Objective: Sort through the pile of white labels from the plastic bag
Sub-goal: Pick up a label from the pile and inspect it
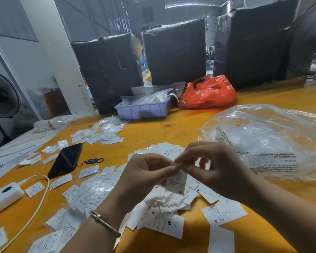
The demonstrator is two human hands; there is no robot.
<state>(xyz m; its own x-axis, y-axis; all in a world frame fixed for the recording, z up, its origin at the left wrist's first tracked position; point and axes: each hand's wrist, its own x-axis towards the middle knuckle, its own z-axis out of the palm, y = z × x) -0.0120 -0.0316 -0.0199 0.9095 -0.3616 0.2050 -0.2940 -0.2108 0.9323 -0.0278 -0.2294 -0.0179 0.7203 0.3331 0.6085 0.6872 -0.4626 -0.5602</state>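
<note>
- Hands meet above the pile of white labels (164, 201) on the yellow table (171, 125); the left hand (146, 176) and right hand (213, 165) together pinch the top edge of one label (177, 181), fingertips clamped on it, and it hangs down with an "M" at its lower end
- Left wrist wears a thin metal bracelet (104, 222)
- Clear plastic bag (266, 141) lies crumpled just right of the hands, printed warning text on it
- More labels (102, 136) are scattered to the left and far side
- Black phone (66, 159) with a key fob (91, 161) lies left of the pile; a white power bank (4, 196) with cable sits near the left edge
- Lavender tray (142, 110) and red bag (208, 94) stand at the far side
</note>
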